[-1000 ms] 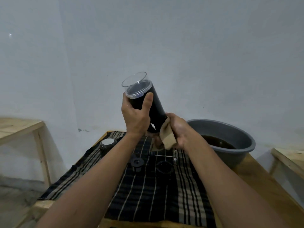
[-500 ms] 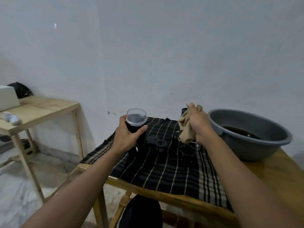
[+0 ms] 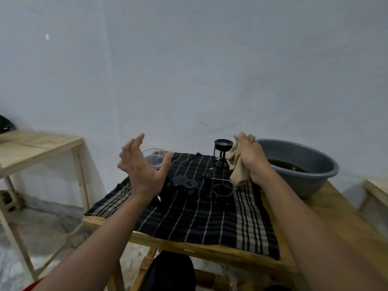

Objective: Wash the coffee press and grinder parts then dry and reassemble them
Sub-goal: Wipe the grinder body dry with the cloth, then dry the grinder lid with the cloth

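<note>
Half a second ago my left hand (image 3: pixel 142 166) was wrapped round the grinder canister (image 3: pixel 154 159). It has now let go and lifted clear, fingers spread and thumb out, holding nothing. The canister stands upright on the checked cloth (image 3: pixel 199 217) just behind that hand, at the far left corner. Only its clear top shows past my palm. My right hand (image 3: pixel 253 161) has hardly shifted and is fisted round the tan rag (image 3: pixel 236 164), which hangs bunched below my knuckles.

The canister should be light and stiff. Its clear collar looks thin, and I can't tell from here whether it is glass or plastic. I would take it low, round the dark body, and not by the rim.

The coffee press (image 3: pixel 222 153) stands upright just left of the rag, near the back edge of the cloth. Its beaker is glass in a black frame, so it is the fragile piece. I judge the frame or the base the safe place to hold it while the rag works inside.

Between my hands lie the small parts: a black lid (image 3: pixel 184 182), a black ring (image 3: pixel 222 191) and the thin plunger rod (image 3: pixel 219 179). They are all light, and the rod is likely to roll if nudged.

The grey basin (image 3: pixel 315 157) of dark water sits on the table (image 3: pixel 336 217), right of the cloth.
</note>
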Demonstrator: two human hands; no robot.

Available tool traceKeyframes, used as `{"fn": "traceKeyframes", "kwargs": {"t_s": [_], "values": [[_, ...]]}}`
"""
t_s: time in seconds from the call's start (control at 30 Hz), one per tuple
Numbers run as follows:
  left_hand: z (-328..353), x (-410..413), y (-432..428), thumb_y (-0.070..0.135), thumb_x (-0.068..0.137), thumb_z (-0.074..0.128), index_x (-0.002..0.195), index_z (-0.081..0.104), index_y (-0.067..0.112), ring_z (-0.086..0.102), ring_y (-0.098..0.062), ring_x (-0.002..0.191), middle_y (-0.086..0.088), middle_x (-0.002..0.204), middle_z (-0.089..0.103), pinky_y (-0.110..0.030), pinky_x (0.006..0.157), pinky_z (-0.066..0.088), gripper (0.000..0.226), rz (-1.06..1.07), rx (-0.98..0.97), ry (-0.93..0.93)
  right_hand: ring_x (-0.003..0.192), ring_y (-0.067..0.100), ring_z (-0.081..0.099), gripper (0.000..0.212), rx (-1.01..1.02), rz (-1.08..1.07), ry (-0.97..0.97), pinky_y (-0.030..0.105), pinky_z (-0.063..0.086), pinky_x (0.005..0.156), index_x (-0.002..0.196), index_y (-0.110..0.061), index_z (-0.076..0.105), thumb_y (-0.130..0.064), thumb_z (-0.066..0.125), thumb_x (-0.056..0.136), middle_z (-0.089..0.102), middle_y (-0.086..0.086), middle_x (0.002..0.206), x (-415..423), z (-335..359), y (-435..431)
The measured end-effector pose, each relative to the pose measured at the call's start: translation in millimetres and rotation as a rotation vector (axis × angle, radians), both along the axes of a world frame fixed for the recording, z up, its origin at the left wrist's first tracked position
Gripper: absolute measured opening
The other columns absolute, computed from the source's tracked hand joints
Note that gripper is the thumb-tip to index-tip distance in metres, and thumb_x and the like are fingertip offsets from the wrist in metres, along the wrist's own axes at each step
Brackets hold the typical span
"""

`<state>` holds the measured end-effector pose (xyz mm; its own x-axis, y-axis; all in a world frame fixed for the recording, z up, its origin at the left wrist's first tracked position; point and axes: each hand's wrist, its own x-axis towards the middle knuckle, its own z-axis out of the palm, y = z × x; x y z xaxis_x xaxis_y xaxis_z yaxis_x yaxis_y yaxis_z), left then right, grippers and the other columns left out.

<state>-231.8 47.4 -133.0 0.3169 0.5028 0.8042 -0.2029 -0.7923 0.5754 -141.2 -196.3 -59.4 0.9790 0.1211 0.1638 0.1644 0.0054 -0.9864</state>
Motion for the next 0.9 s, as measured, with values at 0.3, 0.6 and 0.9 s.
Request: {"fn": "traceKeyframes", "kwargs": {"t_s": [0.3, 0.6, 0.9], "values": [[-14.1, 41.1, -107.0, 0.084, 0.068, 0.067, 0.136, 0.048, 0.023, 0.059, -0.021, 0.119, 0.003, 0.129, 0.059, -0.043, 0.095, 0.054, 0.093, -0.328, 0.416, 0.916, 0.063, 0.019, 0.069, 0.048, -0.449, 0.028, -0.149, 0.048, 0.059, 0.079, 0.087, -0.011, 0.068, -0.047, 0.045, 0.106, 0.070, 0.005, 0.063, -3.6, -32.4, -35.1], [-46.1, 52.9, -117.8, 0.059, 0.058, 0.086, 0.114, 0.063, 0.027, 0.070, -0.018, 0.096, 0.007, 0.101, 0.072, -0.038, 0.079, 0.059, 0.069, -0.357, 0.138, 0.893, 0.106, 0.017, 0.062, 0.040, -0.838, 0.223, -0.212, 0.045, 0.053, 0.097, 0.119, -0.017, 0.058, -0.052, 0.052, 0.101, 0.064, 0.003, 0.115, 1.0, -71.0, -33.1], [-29.4, 68.6, -105.0, 0.020, 0.067, 0.088, 0.118, 0.069, 0.021, 0.070, -0.014, 0.092, 0.006, 0.109, 0.073, -0.037, 0.074, 0.059, 0.054, -0.578, 0.464, 0.419, 0.147, 0.018, 0.039, 0.100, -0.689, 0.331, 0.014, 0.034, 0.031, 0.115, 0.164, -0.032, 0.008, -0.083, 0.044, 0.086, 0.050, 0.001, 0.154, -1.6, -59.4, -29.0]]}}
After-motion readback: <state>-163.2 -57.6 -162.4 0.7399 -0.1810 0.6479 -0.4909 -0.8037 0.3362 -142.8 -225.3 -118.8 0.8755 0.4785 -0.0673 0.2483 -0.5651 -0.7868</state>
